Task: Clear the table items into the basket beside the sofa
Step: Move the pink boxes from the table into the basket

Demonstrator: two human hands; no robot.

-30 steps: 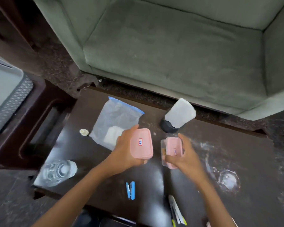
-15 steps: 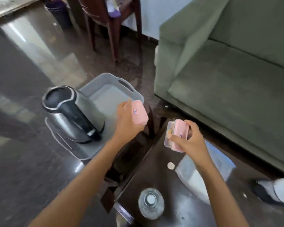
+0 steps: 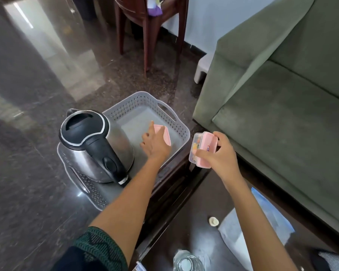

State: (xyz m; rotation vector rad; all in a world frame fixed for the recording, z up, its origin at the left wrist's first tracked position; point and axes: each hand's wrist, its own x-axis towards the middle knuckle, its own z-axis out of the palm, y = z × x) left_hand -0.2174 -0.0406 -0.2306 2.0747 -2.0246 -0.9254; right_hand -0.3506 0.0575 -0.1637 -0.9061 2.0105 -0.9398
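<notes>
A grey perforated basket (image 3: 172, 116) sits on the floor beside the green sofa (image 3: 278, 106). A steel kettle (image 3: 94, 145) with a black lid and handle stands in its near left part. My left hand (image 3: 155, 143) is down inside the basket, shut on a pink-lidded box (image 3: 163, 134) held low over the basket floor. My right hand (image 3: 219, 153) hovers over the table corner just right of the basket, shut on a second pink-lidded clear box (image 3: 203, 148) with coloured contents.
On the dark table (image 3: 194, 216) lie a clear zip bag (image 3: 243, 231), a small white cap (image 3: 213, 221) and a glass jar (image 3: 188, 263) at the near edge. A wooden chair (image 3: 151, 22) stands beyond the basket on the polished stone floor.
My view swung left from the table to the basket. My left hand lowered its pink box into the basket; my right hand carried the other box toward the basket's rim.
</notes>
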